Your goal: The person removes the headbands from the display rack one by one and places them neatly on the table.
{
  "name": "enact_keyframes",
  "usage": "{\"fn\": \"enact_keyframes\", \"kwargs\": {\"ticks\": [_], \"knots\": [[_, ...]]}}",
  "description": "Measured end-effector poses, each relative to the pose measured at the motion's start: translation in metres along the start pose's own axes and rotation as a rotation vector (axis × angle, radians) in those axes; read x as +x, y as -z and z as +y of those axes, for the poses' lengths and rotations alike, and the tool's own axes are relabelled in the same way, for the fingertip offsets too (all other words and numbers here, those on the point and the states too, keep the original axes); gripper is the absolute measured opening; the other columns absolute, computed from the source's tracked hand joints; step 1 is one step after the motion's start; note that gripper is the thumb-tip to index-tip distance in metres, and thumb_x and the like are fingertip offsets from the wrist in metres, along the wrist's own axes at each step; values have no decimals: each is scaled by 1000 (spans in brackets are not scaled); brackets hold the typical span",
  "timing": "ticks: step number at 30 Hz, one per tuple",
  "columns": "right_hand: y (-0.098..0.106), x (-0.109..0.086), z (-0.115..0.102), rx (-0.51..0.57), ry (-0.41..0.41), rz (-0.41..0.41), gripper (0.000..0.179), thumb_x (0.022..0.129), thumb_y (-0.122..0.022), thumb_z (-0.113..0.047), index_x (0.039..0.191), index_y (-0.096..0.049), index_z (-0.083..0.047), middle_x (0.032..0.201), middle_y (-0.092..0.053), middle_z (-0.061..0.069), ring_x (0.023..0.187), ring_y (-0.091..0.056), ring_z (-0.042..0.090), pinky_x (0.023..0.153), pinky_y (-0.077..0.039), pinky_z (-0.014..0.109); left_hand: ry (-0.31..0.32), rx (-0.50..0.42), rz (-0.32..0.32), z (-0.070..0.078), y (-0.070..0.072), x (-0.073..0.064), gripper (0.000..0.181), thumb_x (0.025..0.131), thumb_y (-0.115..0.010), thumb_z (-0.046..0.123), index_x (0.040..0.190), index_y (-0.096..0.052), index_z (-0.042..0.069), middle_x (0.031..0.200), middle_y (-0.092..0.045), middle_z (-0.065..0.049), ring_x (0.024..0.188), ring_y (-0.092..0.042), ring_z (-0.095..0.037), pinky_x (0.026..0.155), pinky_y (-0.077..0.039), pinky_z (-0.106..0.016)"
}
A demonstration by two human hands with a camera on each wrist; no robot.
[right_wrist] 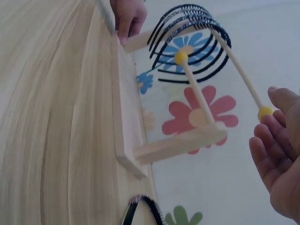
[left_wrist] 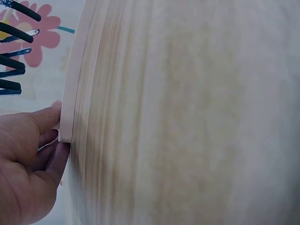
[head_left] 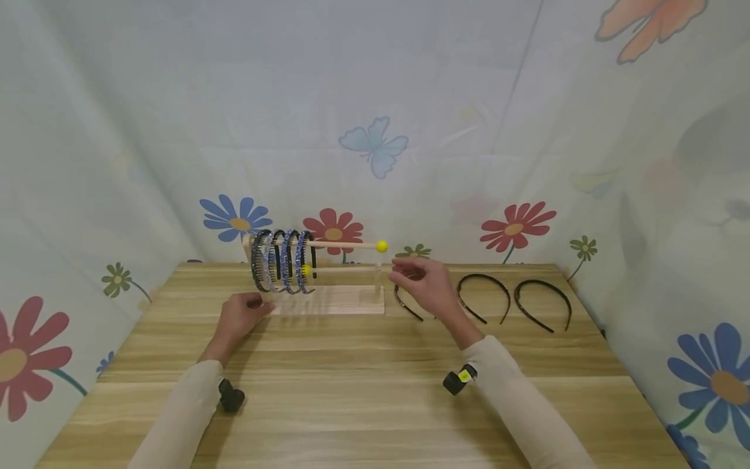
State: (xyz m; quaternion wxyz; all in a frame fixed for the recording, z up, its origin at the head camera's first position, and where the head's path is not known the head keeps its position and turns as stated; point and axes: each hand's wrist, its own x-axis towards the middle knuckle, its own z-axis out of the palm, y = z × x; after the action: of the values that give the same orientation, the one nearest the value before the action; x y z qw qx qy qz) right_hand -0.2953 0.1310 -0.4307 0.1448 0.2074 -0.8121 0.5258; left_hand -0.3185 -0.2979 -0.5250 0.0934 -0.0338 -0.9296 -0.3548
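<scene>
A wooden headband stand (head_left: pixel 351 299) has two rods tipped with yellow balls. Several beaded headbands (head_left: pixel 287 260), some blue, some silver and black, hang at the left of its upper rod. My left hand (head_left: pixel 239 319) pinches the left end of the base; the left wrist view shows this hand (left_wrist: pixel 28 164) with thumb and fingers at the base corner (left_wrist: pixel 68 126). My right hand (head_left: pixel 426 286) is beside the upper rod's yellow ball (head_left: pixel 382 246), holding nothing. In the right wrist view its fingers (right_wrist: pixel 269 145) are loosely bent near that ball (right_wrist: pixel 265 112); whether they touch cannot be told.
To the right lie a black headband (head_left: pixel 543 281) and another dark headband (head_left: pixel 484 276). A third headband (head_left: pixel 407 307) is partly hidden behind my right hand. They rest on a wood-grain table (head_left: pixel 351 391). A flower-printed cloth (head_left: pixel 375 78) hangs behind.
</scene>
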Motion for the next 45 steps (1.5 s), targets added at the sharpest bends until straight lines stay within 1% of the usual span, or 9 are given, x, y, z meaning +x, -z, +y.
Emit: {"fn": "enact_keyframes", "kwargs": {"ticks": [6,12,17,22,25,29,37,41,45], "knots": [[-19,3,-14,55,56,2,29,91,-80,-26,117,-77,-13,103,-77,4,89,-72,17,78,-58,32,4,-3,7,0,0,0,25,95,-75,23,102,-77,-2,86,-74,-12,70,-54,-21,65,-44,-35],[-41,9,-23,90,79,-6,28,91,-80,-28,116,-77,-15,105,-77,2,92,-72,16,79,-58,32,8,-4,2,-1,0,0,25,95,-74,23,101,-77,-1,85,-73,-12,69,-53,-21,65,-44,-35],[-61,15,-31,113,65,-42,29,91,-80,-30,116,-77,-15,108,-76,1,92,-72,15,80,-58,32,12,-6,-3,1,0,-1,25,95,-74,23,102,-77,-1,86,-74,-11,69,-53,-21,65,-43,-35],[-84,19,-38,123,51,-82,29,92,-79,-29,117,-76,-14,107,-77,0,92,-72,13,78,-58,27,17,-1,-5,1,0,0,28,95,-74,25,104,-76,-2,90,-75,-14,71,-56,-20,65,-44,-34],[-96,21,-41,130,28,-104,30,92,-79,-29,118,-76,-15,109,-76,2,92,-72,13,77,-57,27,22,1,-3,1,-1,0,30,95,-75,26,105,-77,-1,93,-76,-15,73,-58,-20,66,-45,-33],[-109,23,-42,155,4,-120,34,92,-79,-31,121,-75,-15,112,-76,5,94,-72,14,77,-58,28,22,3,-3,2,-1,0,29,95,-74,27,104,-77,-1,91,-75,-14,72,-56,-21,66,-44,-34],[-131,30,-40,189,-28,-132,40,92,-78,-36,124,-74,-11,113,-76,-2,97,-70,11,79,-57,28,25,2,4,1,-1,-1,32,95,-75,28,108,-76,-1,96,-76,-15,78,-60,-22,70,-47,-36],[-138,32,-40,207,-53,-137,37,91,-79,-37,122,-75,-16,110,-76,-5,96,-69,9,79,-57,28,20,-2,5,0,-1,-1,31,95,-75,28,106,-76,-2,93,-75,-14,76,-57,-22,69,-46,-35],[-144,32,-39,227,-69,-144,36,91,-79,-36,122,-74,-18,108,-76,-6,95,-69,9,77,-57,28,16,-2,11,1,-1,-2,33,95,-75,28,109,-76,-2,99,-76,-17,80,-61,-22,71,-48,-35]]}}
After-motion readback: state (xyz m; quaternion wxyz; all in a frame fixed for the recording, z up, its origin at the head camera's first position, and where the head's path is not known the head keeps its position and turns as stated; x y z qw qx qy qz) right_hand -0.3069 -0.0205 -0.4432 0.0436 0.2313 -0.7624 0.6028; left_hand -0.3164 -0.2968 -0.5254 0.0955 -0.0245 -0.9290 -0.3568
